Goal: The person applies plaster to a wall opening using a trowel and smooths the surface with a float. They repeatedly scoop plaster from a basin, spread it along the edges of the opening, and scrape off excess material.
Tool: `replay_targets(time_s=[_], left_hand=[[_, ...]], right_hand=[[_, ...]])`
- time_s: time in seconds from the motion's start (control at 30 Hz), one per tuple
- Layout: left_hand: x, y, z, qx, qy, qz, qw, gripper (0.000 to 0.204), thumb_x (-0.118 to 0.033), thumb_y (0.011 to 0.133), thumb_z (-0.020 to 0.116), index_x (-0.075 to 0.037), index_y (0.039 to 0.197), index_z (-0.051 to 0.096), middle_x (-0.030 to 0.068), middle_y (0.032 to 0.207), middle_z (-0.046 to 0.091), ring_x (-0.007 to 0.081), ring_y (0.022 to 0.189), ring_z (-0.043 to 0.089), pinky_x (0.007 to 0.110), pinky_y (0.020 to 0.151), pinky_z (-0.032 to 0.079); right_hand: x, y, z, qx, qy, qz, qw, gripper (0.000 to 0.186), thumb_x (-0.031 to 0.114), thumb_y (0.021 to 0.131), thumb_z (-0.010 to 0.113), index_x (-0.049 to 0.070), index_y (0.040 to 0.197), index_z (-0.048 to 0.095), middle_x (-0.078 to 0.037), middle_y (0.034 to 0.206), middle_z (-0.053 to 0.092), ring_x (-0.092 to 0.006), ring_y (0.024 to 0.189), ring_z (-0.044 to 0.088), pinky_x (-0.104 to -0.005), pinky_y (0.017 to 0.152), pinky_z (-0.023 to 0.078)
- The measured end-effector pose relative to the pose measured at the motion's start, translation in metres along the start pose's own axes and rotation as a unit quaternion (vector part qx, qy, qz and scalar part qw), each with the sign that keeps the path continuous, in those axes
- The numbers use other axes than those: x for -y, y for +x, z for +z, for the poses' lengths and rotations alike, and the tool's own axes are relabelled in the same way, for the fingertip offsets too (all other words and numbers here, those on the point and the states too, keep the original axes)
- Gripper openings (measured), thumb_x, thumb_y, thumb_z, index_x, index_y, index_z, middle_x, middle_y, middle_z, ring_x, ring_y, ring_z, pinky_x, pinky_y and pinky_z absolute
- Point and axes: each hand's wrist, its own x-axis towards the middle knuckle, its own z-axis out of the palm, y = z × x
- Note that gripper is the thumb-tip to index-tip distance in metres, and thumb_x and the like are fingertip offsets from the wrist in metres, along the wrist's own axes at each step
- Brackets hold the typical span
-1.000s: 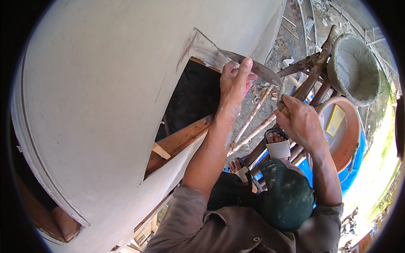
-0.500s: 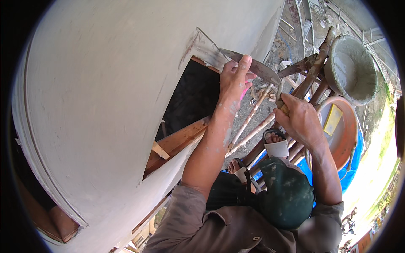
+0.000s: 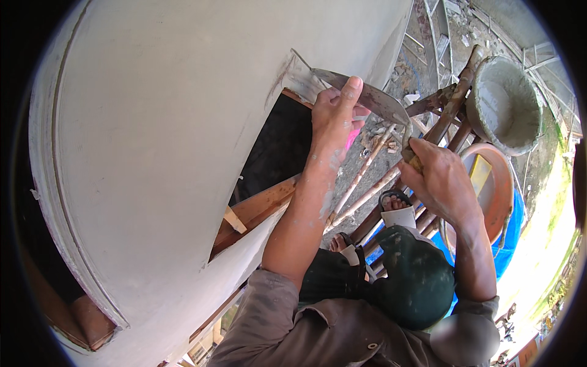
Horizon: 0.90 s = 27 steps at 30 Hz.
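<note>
My right hand [image 3: 439,177] grips the handle of a metal trowel [image 3: 382,103], whose blade reaches up-left to the plastered edge above a dark square opening [image 3: 269,147] in the pale curved wall [image 3: 153,122]. My left hand [image 3: 335,119] is curled by the blade at the opening's top right corner, thumb upright against it, with a pink object [image 3: 352,138] partly hidden in its fingers. A thin straight edge or line runs up-left from the blade's tip. Grey smears mark my left forearm.
A bucket with grey mix [image 3: 498,101] and an orange tub [image 3: 498,205] with a yellow block [image 3: 480,174] sit at the right on bamboo poles [image 3: 449,110] and blue material. My sandalled feet rest on poles below. Rubble lies beneath; wooden framing [image 3: 263,202] lines the opening.
The trowel blade and my left hand have shifted a little up-left relative to the opening. The view has shifted slightly, with the wall now lower and further right in the picture.
</note>
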Motion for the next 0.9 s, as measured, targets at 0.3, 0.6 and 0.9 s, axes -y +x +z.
replay_targets(time_s=[0.3, 0.6, 0.9], left_hand=[[-0.018, -0.007, -0.001, 0.009, -0.002, 0.008, 1.000, 0.071, -0.059, 0.082, 0.067, 0.005, 0.108, 0.052, 0.0126, 0.092, 0.058, 0.0215, 0.083, 0.063, 0.033, 0.068, 0.053], [-0.038, -0.015, 0.001, 0.007, 0.000, 0.017, 1.000, 0.068, -0.060, 0.082, 0.066, 0.004, 0.104, 0.055, 0.0108, 0.089, 0.060, 0.0212, 0.081, 0.064, 0.032, 0.067, 0.051], [-0.047, -0.021, 0.002, -0.003, 0.012, 0.032, 0.999, 0.069, -0.061, 0.082, 0.066, 0.003, 0.104, 0.055, 0.0103, 0.089, 0.061, 0.0203, 0.081, 0.065, 0.031, 0.070, 0.049]], right_hand=[[0.014, -0.005, -0.015, -0.002, -0.019, -0.013, 1.000, 0.022, 0.017, 0.081, 0.063, -0.002, 0.083, 0.052, -0.023, 0.074, 0.057, -0.0429, 0.075, 0.060, -0.0477, 0.066, 0.045], [0.025, -0.009, -0.027, -0.024, -0.022, -0.035, 0.999, 0.022, 0.017, 0.081, 0.064, -0.002, 0.084, 0.053, -0.023, 0.074, 0.058, -0.0431, 0.074, 0.060, -0.0482, 0.066, 0.045], [0.035, -0.014, -0.034, -0.040, 0.004, -0.029, 0.999, 0.021, 0.016, 0.081, 0.064, -0.002, 0.085, 0.054, -0.023, 0.074, 0.059, -0.0430, 0.074, 0.060, -0.0475, 0.066, 0.045]])
